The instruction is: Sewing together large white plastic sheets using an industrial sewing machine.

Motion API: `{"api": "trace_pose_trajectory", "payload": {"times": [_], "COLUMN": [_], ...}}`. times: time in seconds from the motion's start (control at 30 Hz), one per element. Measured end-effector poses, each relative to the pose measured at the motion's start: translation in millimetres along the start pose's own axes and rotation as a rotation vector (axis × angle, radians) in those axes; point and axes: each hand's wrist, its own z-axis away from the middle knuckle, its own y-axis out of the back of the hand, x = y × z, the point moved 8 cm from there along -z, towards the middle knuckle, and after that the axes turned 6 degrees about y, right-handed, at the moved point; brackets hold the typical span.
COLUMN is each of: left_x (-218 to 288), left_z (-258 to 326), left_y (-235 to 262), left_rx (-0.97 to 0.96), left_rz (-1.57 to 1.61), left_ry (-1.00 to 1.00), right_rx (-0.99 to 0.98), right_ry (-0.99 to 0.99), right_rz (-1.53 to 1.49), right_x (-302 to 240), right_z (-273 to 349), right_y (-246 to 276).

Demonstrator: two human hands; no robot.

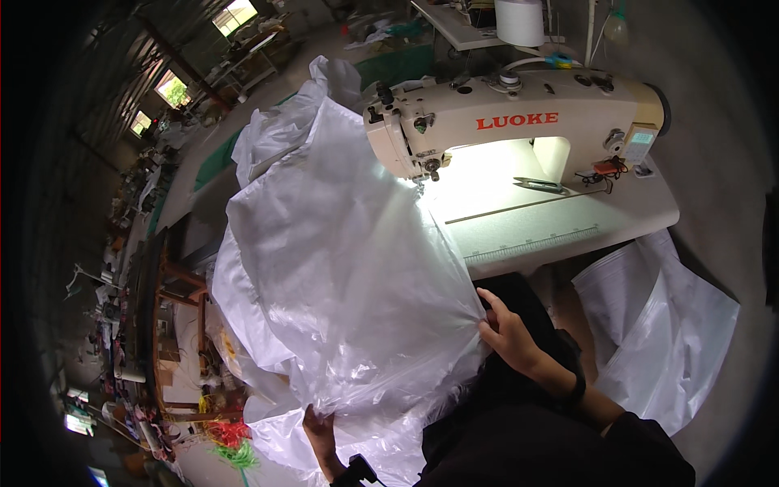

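Observation:
A large white plastic sheet [341, 243] spreads over the left of the sewing machine table and hangs down toward me. Its right edge runs up to the needle area of the cream sewing machine [519, 93], where a bright lamp shines. My right hand [507, 333] pinches that edge just in front of the table. Lower down on the left, my left hand [320, 430] grips a gathered part of the same sheet, its fingertips partly hidden by the folds. Small metal thread snips [541, 186] lie on the machine bed under the arm.
More white sheeting [657, 325] hangs at the right below the table. A white thread cone [519, 23] stands behind the machine. On the left are a wooden frame [178, 284] and red and green strands [234, 442] on the floor. A control panel [641, 140] sits on the machine's right end.

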Motion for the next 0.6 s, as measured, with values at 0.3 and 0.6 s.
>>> {"api": "trace_pose_trajectory", "payload": {"times": [0.3, 0.6], "left_x": [63, 155], "left_z": [10, -56], "left_y": [73, 64], "left_rx": [0.305, 0.305], "left_rz": [0.164, -0.009], "left_ry": [-0.216, -0.525], "right_rx": [-0.016, -0.188], "right_ry": [0.138, 0.244], "right_rz": [0.48, 0.871], "right_x": [-50, -49], "right_z": [7, -25], "right_y": [14, -42]}}
